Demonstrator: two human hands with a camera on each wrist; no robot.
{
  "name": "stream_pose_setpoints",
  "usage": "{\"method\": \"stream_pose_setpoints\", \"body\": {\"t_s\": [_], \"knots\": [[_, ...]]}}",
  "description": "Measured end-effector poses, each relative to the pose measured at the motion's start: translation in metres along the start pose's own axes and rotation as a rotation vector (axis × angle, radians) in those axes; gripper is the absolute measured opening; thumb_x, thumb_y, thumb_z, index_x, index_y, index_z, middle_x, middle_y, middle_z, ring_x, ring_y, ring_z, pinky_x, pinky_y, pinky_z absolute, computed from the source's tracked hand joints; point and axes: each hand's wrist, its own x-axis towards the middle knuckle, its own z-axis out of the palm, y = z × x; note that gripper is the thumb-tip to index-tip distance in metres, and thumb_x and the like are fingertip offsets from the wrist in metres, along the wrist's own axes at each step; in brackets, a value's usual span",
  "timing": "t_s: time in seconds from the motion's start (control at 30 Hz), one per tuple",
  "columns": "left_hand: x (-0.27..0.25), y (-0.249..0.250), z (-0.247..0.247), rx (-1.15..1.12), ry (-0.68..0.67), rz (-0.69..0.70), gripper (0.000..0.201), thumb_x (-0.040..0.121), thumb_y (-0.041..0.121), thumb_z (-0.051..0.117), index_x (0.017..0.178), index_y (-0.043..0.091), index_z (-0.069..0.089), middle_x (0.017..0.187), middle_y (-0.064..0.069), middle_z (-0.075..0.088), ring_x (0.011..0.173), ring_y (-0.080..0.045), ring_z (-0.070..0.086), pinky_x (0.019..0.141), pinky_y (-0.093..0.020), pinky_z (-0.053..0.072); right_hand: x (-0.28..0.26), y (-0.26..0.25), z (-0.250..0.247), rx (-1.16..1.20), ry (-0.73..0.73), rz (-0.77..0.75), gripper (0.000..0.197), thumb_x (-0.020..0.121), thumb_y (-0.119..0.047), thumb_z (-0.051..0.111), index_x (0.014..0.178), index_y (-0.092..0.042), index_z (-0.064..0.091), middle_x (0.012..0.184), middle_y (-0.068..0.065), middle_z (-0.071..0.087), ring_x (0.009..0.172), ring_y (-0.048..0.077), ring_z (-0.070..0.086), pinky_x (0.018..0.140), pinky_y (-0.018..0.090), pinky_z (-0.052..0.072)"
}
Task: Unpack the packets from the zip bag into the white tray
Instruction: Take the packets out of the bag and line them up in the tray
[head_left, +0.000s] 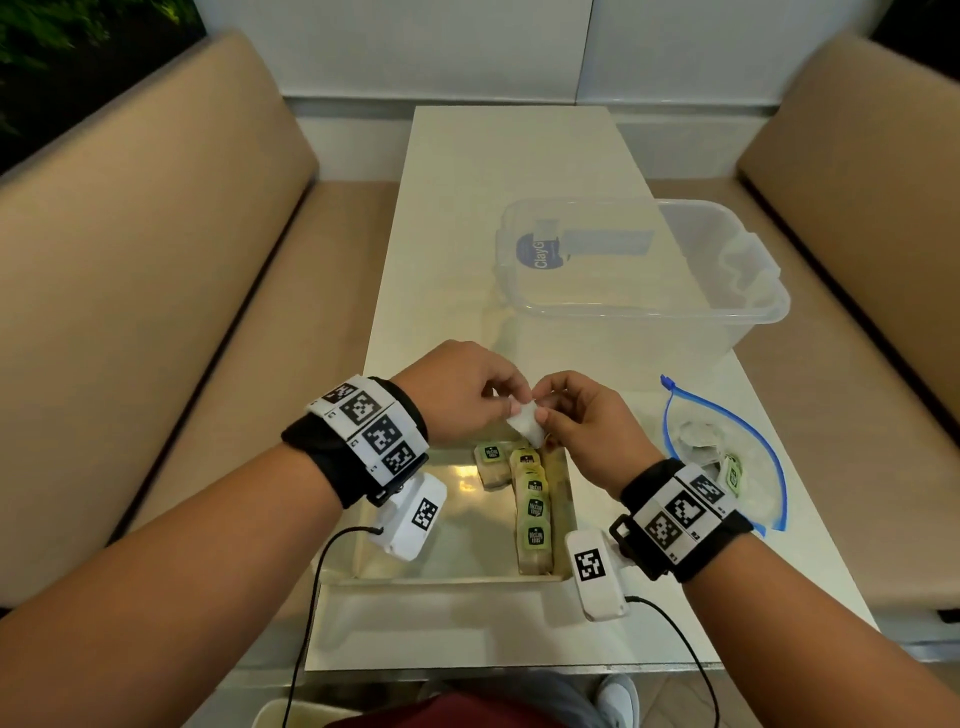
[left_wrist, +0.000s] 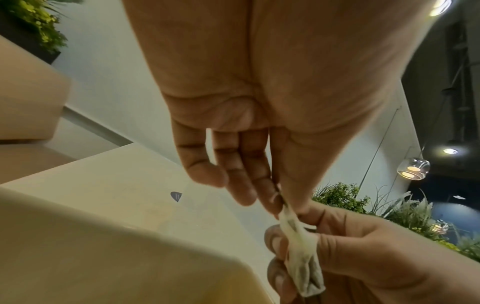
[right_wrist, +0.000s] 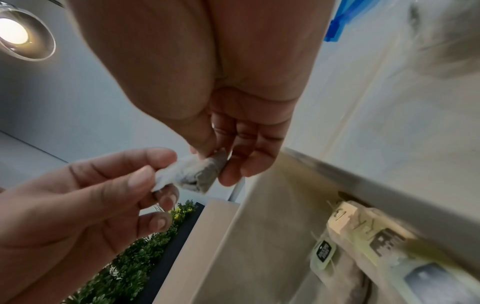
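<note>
The packet (head_left: 525, 422) is held above the far end of the white tray (head_left: 457, 571), pinched at opposite ends by the left hand (head_left: 462, 389) and the right hand (head_left: 587, 415). It appears light, soft and easily torn; grip the edges. The zip bag (head_left: 727, 452) lies on the table (head_left: 519, 156), right of the tray.

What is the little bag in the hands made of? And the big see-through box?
The tea bag looks like thin, soft filter paper: white, crumpled, dark tea showing through. The storage box looks like clear, smooth plastic: you can see the table through its walls.
</note>
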Motion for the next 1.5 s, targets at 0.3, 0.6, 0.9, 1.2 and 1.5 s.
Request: {"method": "stream_pose_setpoints", "body": {"t_s": [0.3, 0.6, 0.9, 1.2, 1.5], "knots": [[0.001, 0.000, -0.003, 0.247, 0.034, -0.051, 0.019, 0.088, 0.038, 0.067, 0.102, 0.027, 0.074, 0.086, 0.011, 0.069, 0.080, -0.009, 0.058, 0.070, -0.022, 0.038, -0.003, -0.008, 0.002, -0.235, 0.068, -0.026, 0.030, 0.084, 0.002, 0.054, 0.093, -0.020, 0.071, 0.091, 0.005, 0.070, 0.078, 0.022, 0.067, 0.069, 0.034, 0.058], [0.002, -0.003, 0.009, 0.081, 0.108, -0.151, 0.017, 0.085, 0.041, 0.068, 0.096, 0.028, 0.069, 0.082, 0.010, 0.067, 0.082, -0.011, 0.061, 0.075, -0.030, 0.049, 0.004, -0.007, 0.005, -0.236, 0.102, -0.073, 0.005, 0.088, -0.013, 0.070, 0.084, -0.013, 0.072, 0.077, 0.008, 0.073, 0.070, 0.023, 0.069, 0.070, 0.037, 0.059], [0.016, -0.033, 0.041, 0.215, -0.263, -0.431, 0.030, 0.086, 0.040, 0.068, 0.088, 0.010, 0.073, 0.083, -0.005, 0.068, 0.078, -0.023, 0.064, 0.067, -0.031, 0.047, 0.008, 0.010, -0.004, -0.431, 0.175, 0.002, 0.012, 0.089, -0.019, 0.069, 0.099, -0.025, 0.067, 0.091, -0.011, 0.067, 0.067, 0.006, 0.059, 0.066, 0.021, 0.049], [0.042, -0.056, 0.074, 0.112, -0.514, -0.627, 0.029, 0.086, 0.039, 0.070, 0.075, 0.013, 0.076, 0.054, 0.005, 0.066, 0.045, -0.013, 0.052, 0.058, -0.024, 0.047, 0.007, 0.031, -0.010, -0.561, 0.018, 0.210, 0.045, 0.089, -0.023, 0.068, 0.130, -0.020, 0.050, 0.099, -0.003, 0.060, 0.079, 0.017, 0.065, 0.077, 0.034, 0.056], [0.054, -0.061, 0.091, 0.271, -0.425, -0.658, 0.043, 0.075, 0.058, 0.068, 0.055, 0.020, 0.069, 0.059, 0.005, 0.071, 0.054, -0.019, 0.065, 0.074, -0.034, 0.059, 0.008, 0.029, -0.013, -0.576, -0.044, 0.190, 0.045, 0.090, -0.021, 0.067, 0.132, -0.020, 0.049, 0.099, -0.002, 0.062, 0.082, 0.019, 0.066, 0.082, 0.040, 0.058]]}}
